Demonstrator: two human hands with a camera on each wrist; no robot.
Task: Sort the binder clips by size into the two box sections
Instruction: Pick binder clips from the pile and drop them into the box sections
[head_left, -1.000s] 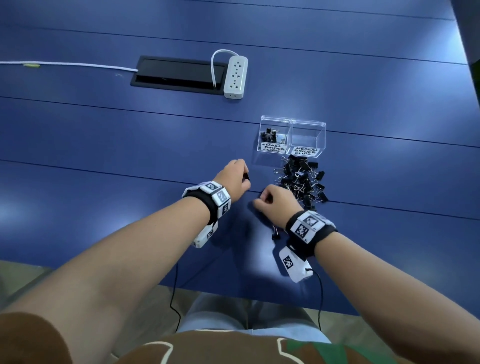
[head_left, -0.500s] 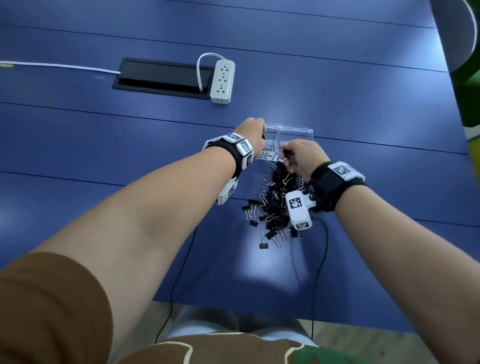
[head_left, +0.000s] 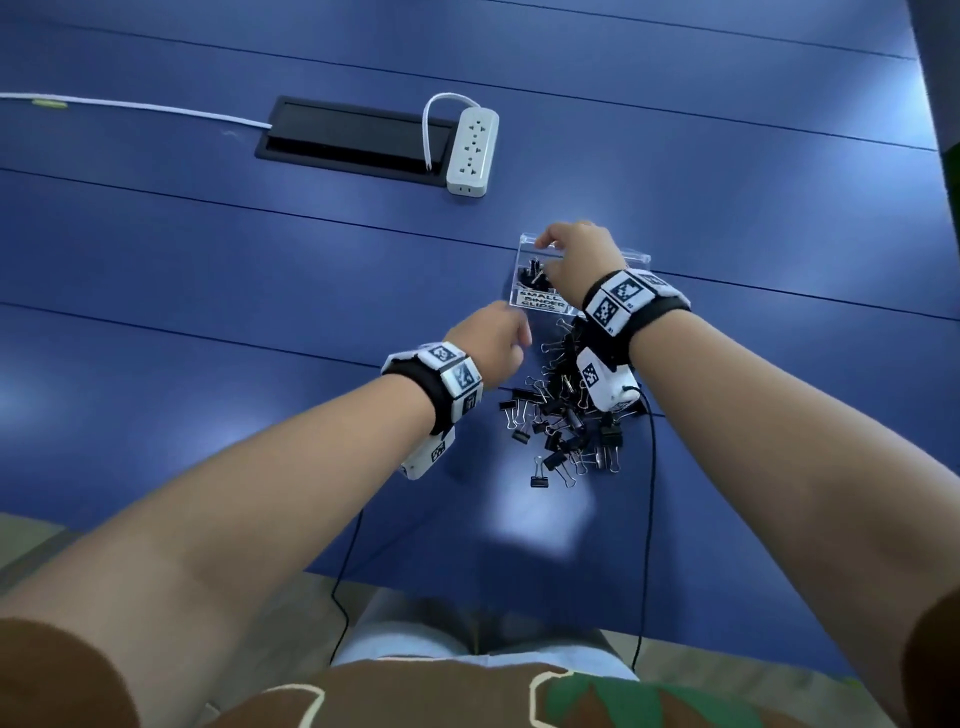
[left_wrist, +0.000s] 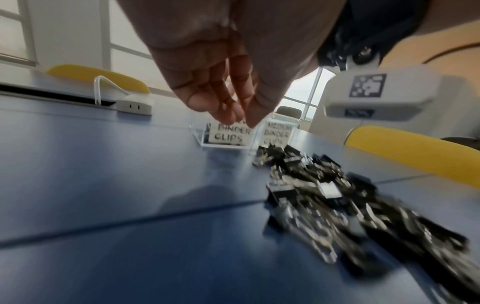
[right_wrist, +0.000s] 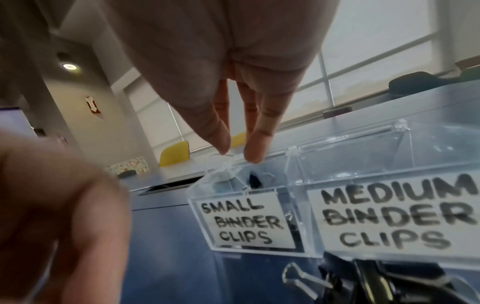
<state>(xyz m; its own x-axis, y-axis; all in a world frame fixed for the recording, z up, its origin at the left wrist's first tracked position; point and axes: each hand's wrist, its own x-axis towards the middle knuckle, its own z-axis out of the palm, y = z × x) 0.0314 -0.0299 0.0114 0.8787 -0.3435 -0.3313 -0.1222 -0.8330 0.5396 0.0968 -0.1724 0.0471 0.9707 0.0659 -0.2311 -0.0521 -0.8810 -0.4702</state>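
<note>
A few clips (head_left: 532, 274) lie in the small section (head_left: 537, 304); the pile (head_left: 569, 415) near the table's (head_left: 208, 260) front edge remains. Right hand (head_left: 576, 260), fingers extended, over the box; left hand (head_left: 491, 345) loose, holding nothing.

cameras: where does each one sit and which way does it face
Head: looks down over both forearms at the blue table.
Left wrist: low over the table, past the left hand toward the loose pile of black binder clips.
Right wrist: past the right hand, near the clear two-section box.
All three share the box.
</note>
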